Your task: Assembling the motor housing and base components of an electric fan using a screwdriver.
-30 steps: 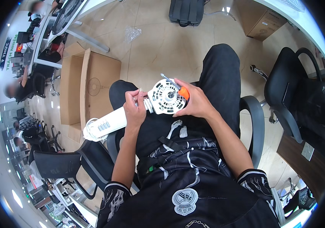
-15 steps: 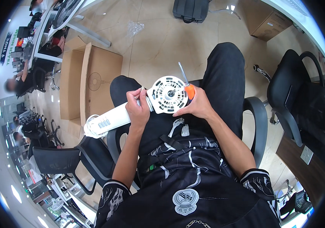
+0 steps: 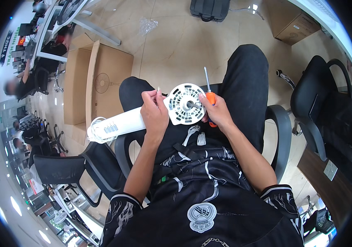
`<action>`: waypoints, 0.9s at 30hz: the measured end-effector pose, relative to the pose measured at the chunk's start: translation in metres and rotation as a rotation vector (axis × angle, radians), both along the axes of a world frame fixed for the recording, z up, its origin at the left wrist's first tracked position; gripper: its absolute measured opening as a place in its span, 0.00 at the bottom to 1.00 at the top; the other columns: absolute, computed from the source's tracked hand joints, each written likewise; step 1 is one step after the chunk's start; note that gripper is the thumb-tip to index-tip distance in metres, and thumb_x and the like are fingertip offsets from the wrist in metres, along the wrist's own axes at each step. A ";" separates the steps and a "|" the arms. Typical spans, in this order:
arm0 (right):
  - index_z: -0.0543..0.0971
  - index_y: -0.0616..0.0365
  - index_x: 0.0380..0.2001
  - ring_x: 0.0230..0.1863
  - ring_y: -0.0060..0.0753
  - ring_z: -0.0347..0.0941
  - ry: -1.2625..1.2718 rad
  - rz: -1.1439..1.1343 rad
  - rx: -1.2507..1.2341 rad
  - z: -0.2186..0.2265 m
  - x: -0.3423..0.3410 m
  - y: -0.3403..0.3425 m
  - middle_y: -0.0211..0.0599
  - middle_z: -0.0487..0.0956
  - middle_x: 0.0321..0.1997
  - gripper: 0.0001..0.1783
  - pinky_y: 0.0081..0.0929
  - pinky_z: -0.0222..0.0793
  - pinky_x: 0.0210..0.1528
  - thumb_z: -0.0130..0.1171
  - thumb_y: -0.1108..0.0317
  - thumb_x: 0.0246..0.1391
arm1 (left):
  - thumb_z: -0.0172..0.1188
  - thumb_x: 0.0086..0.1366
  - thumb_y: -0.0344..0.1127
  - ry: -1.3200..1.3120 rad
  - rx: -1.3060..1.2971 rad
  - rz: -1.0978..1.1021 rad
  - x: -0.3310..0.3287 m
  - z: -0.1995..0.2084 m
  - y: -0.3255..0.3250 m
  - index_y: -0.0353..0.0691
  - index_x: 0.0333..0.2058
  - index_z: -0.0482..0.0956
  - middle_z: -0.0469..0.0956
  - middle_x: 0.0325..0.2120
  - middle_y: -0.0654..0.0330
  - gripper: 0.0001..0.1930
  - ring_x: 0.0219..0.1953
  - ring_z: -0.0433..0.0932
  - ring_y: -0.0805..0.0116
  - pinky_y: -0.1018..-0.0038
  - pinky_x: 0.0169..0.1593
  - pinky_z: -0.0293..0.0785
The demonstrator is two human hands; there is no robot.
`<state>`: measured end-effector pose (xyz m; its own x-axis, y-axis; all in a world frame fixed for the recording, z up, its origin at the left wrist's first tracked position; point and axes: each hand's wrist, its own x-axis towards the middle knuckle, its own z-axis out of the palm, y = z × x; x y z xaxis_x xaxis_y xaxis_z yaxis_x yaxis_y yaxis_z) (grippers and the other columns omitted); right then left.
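Note:
A white electric fan body lies across my lap, its round slotted motor housing facing up with a metal shaft at the centre. The white column runs off to the left, with grey buttons and a coiled white cord at its end. My left hand rests over the joint of column and housing. Its thumb and forefinger pinch together at something too small to make out. My right hand is closed around a screwdriver with an orange handle, blade pointing away. The right thumb lies on the housing's right rim.
An open cardboard box with a printed fan drawing stands beyond my left knee. Office chairs flank me, one black chair at the right. A black bag, another carton and crumpled clear plastic lie on the tiled floor ahead.
The fan housing and both hands have shifted slightly right. My right thumb has moved up onto the housing's rim, and the screwdriver now stands more upright. My left hand remains pinched.

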<state>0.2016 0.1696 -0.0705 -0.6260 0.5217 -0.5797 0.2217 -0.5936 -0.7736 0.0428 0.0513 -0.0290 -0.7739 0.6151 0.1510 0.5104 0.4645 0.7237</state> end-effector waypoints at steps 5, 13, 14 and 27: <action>0.77 0.61 0.31 0.14 0.17 0.70 0.006 -0.004 0.057 -0.007 0.001 -0.001 0.29 0.76 0.18 0.18 0.17 0.68 0.18 0.58 0.55 0.64 | 0.52 0.72 0.29 0.041 -0.035 0.011 0.005 0.005 0.005 0.31 0.40 0.67 0.82 0.27 0.47 0.06 0.31 0.84 0.56 0.65 0.34 0.76; 0.78 0.63 0.33 0.14 0.16 0.69 0.135 -0.042 0.017 -0.012 0.003 -0.003 0.29 0.77 0.20 0.17 0.16 0.65 0.18 0.60 0.57 0.64 | 0.52 0.73 0.30 -0.141 -0.039 -0.029 -0.005 0.010 0.004 0.30 0.39 0.67 0.83 0.30 0.47 0.07 0.33 0.85 0.60 0.68 0.36 0.78; 0.78 0.63 0.33 0.14 0.16 0.69 0.133 -0.044 0.013 -0.013 0.003 -0.003 0.29 0.77 0.20 0.17 0.16 0.65 0.18 0.60 0.57 0.64 | 0.52 0.73 0.30 -0.142 -0.044 -0.030 -0.012 0.007 0.003 0.30 0.39 0.67 0.83 0.30 0.47 0.07 0.33 0.85 0.60 0.68 0.36 0.78; 0.77 0.66 0.54 0.15 0.15 0.70 0.176 -0.010 -0.120 -0.009 0.008 -0.006 0.29 0.78 0.26 0.25 0.14 0.65 0.19 0.63 0.58 0.61 | 0.50 0.75 0.39 -1.143 -0.080 -0.556 -0.060 -0.007 0.053 0.37 0.41 0.62 0.79 0.49 0.39 0.12 0.48 0.82 0.59 0.71 0.46 0.81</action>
<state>0.2095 0.1640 -0.0793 -0.7183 0.4623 -0.5199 0.0827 -0.6852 -0.7236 -0.0175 0.1039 -0.0358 -0.0744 0.8734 -0.4813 -0.2434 0.4521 0.8581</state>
